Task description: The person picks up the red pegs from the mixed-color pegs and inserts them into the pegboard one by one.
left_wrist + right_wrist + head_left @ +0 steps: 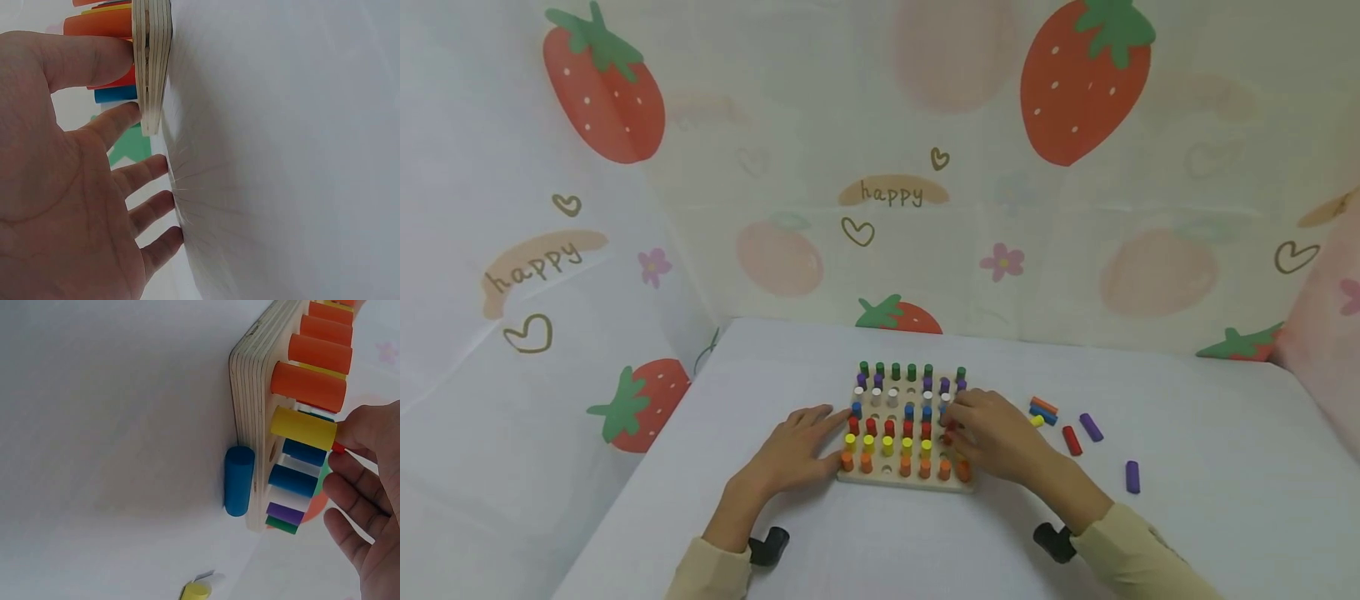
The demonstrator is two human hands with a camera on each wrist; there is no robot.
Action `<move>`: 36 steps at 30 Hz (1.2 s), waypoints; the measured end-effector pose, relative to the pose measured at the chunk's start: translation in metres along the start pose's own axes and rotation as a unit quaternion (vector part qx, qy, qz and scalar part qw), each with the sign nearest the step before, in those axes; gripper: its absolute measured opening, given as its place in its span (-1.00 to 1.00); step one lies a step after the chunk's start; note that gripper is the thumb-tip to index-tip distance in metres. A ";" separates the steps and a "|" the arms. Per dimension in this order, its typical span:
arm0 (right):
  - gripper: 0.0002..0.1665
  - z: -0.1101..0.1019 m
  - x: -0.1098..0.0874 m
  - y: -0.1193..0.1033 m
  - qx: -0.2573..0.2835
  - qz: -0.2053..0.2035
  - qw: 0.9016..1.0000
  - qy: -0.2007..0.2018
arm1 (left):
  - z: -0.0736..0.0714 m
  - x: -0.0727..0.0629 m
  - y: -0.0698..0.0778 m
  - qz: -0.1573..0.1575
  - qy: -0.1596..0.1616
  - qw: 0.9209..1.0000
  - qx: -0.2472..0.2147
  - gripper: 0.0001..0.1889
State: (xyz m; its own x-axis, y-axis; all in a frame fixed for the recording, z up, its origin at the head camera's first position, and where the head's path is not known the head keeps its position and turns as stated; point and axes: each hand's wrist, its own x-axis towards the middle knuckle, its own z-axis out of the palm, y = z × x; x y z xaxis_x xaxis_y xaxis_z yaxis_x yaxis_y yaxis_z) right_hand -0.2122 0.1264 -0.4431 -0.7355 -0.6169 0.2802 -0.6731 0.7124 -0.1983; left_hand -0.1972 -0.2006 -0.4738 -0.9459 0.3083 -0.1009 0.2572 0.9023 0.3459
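A wooden peg board [857, 477] bears rows of coloured pegs, green at the far side through purple, white, blue, red and yellow to orange at the near side. My left hand [790, 454] rests at its left edge; the thumb and index fingertip touch the wood, and the other fingertips meet the table in the left wrist view. Over the right end of the rows, my right hand [996, 433] pinches a red peg [338, 447], mostly hidden by the fingers. A yellow peg [303, 428] stands in the board close to those fingertips.
Right of the board lie loose pegs: orange [1044, 405], blue [1042, 415], yellow [1037, 422], red [1072, 440] and two purple [1092, 427]. Another blue peg [239, 481] lies against the board's right side. Several holes between standing pegs are bare. A strawberry-print cloth [880, 267] hangs behind the table.
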 end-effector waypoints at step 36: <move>-0.81 -0.001 -0.027 0.020 0.003 0.055 0.998 0.023 | -0.002 0.000 0.001 0.003 -0.005 1.000 -0.001 -0.31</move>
State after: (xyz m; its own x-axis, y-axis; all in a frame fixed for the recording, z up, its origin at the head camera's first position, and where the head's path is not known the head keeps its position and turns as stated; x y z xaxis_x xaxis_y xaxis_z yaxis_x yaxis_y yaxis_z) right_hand -0.2059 0.1572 -0.4535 -0.8001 -0.5195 0.2999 -0.5898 0.7727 -0.2347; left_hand -0.1978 -0.2002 -0.4713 -0.9426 0.3160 -0.1077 0.2620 0.9001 0.3481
